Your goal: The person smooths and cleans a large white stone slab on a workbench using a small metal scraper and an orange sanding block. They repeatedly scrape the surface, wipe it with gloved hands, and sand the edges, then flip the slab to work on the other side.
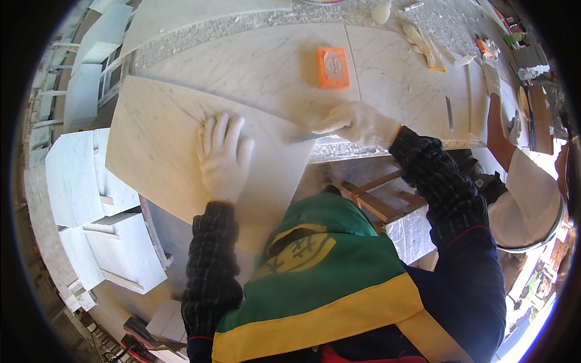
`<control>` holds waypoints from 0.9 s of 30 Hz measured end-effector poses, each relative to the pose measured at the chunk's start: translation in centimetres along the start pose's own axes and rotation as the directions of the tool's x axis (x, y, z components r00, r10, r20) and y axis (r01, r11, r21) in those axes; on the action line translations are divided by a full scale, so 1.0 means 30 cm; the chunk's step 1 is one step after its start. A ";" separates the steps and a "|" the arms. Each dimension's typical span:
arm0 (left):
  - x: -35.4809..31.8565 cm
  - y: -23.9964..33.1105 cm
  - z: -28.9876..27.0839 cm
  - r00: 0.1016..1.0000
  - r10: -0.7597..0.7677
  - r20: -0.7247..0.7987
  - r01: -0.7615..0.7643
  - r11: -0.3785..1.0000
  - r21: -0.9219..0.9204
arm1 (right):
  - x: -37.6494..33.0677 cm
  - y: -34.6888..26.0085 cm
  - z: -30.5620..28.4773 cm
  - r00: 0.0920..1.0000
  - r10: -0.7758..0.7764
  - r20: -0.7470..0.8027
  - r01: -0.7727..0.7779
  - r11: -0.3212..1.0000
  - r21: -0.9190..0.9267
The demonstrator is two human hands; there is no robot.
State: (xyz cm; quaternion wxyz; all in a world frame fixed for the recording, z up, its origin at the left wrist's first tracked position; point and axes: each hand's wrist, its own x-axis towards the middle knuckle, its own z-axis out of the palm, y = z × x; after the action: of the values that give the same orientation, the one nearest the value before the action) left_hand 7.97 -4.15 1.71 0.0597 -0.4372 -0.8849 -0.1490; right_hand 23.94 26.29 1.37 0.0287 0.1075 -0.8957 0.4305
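My left hand [225, 158], in a white knit glove, lies flat with fingers spread on a pale grey-veined marble slab [163, 127]. The slab sits at an angle, its far edge over other marble on the bench and its near part reaching out past the bench edge. At the slab's right corner, my right hand [363, 124], gloved the same way, is closed around a thin grey metal blade [304, 138]. The blade's tip is at the slab's edge; whether it touches cannot be made out. Its other end is hidden in the glove.
Beyond my right hand, an orange box-shaped pad [333, 68] rests on a marble slab [266, 60]. Another metal strip [449, 115] and a loose glove [423, 47] lie to the right. A person [523, 199] is at the far right. Stacked slabs [75, 175] stand left.
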 end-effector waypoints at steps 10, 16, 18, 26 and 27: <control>0.022 0.087 0.011 0.991 0.062 0.120 -0.066 0.997 0.035 | -0.360 -0.139 0.065 0.692 0.688 -0.219 -0.176 0.454 0.874; -0.015 0.359 0.045 0.758 0.645 0.100 -0.542 0.708 -0.453 | -0.494 -0.231 0.268 0.554 0.813 -0.183 -0.026 0.236 0.971; -0.028 0.386 0.021 0.601 0.795 0.080 -0.511 0.459 -0.727 | -0.506 -0.246 0.264 0.486 0.851 -0.200 -0.087 0.275 0.957; 0.055 -0.016 -0.087 0.995 -0.010 0.101 0.040 0.956 -0.292 | -0.353 -0.224 -0.002 0.510 0.753 -0.417 -0.271 0.600 0.752; 0.054 -0.057 -0.082 0.998 0.009 0.060 0.001 0.986 -0.168 | -0.300 -0.209 -0.041 0.514 0.728 -0.453 -0.302 0.648 0.699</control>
State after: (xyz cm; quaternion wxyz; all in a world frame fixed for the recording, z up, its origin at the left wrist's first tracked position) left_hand 5.56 -4.69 4.06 -0.0040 -0.4469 -0.8696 -0.2097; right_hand 34.03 24.95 5.64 0.2001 -0.3474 -0.6404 0.6551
